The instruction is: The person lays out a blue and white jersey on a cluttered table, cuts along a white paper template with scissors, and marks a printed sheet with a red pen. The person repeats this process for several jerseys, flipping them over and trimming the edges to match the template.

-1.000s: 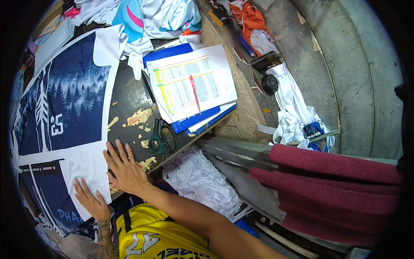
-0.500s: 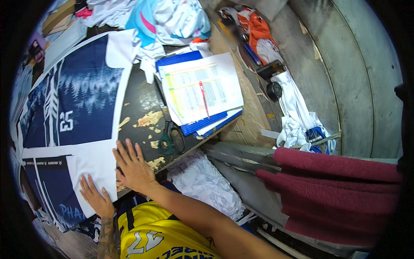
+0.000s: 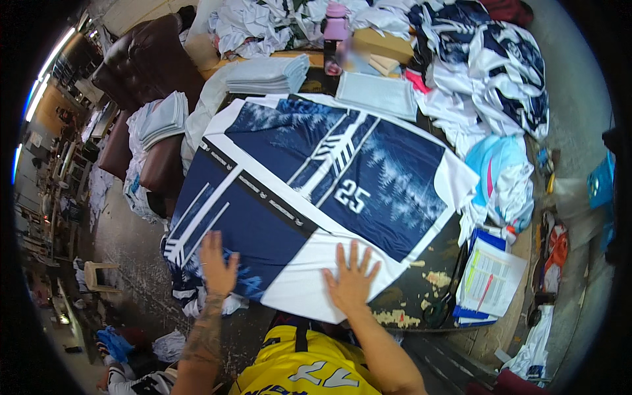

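A large white fabric sheet (image 3: 316,280), printed with navy garment panels, forest patterns and white stripes, lies spread over the dark table (image 3: 411,289). On its white near part rests my right hand (image 3: 351,282), palm down with fingers spread. My left hand (image 3: 218,266) is open over the navy shorts panel (image 3: 247,224) near the left edge, its thumb out to the side. Whether that palm presses the cloth or hovers, I cannot tell. Neither hand holds anything. Dark-handled scissors (image 3: 437,312) lie on the worn table top to the right.
Printed papers (image 3: 494,280) with a red pen sit on blue folders at the table's right. Folded pale cloth stacks (image 3: 268,74), a pink bottle (image 3: 336,26) and heaped jersey fabric (image 3: 474,66) line the far side. A brown leather armchair (image 3: 148,72) stands at far left.
The view has swung left, bringing the whole sheet and armchair into sight. My left hand has moved left onto the navy panel; my right hand has shifted from the sheet's edge onto its white area.
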Available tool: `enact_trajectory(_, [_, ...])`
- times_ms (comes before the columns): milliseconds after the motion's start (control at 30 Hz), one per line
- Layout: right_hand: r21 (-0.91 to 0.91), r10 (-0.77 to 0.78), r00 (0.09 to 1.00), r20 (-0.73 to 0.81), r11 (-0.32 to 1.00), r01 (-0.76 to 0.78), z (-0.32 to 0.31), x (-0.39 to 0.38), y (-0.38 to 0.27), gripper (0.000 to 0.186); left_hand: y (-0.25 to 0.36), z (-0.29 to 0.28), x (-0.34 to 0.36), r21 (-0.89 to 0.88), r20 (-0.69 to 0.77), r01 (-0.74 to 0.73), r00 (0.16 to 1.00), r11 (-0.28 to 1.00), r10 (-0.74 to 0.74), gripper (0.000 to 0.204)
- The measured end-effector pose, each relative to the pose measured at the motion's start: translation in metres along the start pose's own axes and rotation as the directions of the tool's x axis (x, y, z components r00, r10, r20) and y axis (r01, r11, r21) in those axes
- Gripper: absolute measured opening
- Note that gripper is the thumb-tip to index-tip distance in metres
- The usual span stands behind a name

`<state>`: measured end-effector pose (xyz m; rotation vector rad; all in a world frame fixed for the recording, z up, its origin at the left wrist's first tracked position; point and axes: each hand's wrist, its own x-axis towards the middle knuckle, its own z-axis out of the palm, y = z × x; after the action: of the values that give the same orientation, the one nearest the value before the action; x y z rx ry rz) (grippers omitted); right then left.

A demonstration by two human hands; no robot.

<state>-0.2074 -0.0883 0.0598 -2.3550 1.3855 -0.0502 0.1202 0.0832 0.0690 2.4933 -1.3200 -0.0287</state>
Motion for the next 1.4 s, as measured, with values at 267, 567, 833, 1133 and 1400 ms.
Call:
enact_trajectory(267, [-0.227, 0.174, 0.978, -0.114, 0.954, -0.196, -0.113, 0.074, 0.115, 0.081, -0.179, -0.005, 0.084, 0.145, 0.009, 0.248, 0.968, 0.958, -0.252, 0.083])
enact_trajectory(567, [-0.202, 0.309, 0.951, -0.014, 0.930, -0.306, 0.021, -0.023, -0.007, 0.093, -0.136, 0.042, 0.259, 0.222, -0.010, 0.075, 0.997, 0.972, -0.075, 0.087])
enact_trajectory(833, [-0.253, 0.441, 0.894, -0.071, 0.859, -0.444, -0.100, 0.153, 0.081, 0.090, 0.017, 0.124, 0.459, 0.336, 0.225, -0.057, 0.974, 0.940, -0.022, 0.095])
enact_trajectory(1133, [0.043, 0.619, 0.719, -0.315, 0.766, -0.641, -0.080, -0.065, 0.097, 0.087, 0.010, 0.040, 0.187, -0.197, -0.047, 0.023, 0.998, 0.980, -0.033, 0.068])
enact_trajectory(1400, [0.047, 0.585, 0.771, -0.253, 0.803, -0.594, -0.066, -0.170, 0.207, 0.038, 0.165, 0.026, -0.107, -0.500, 0.293, -0.425, 0.737, 0.755, 0.609, 0.047])
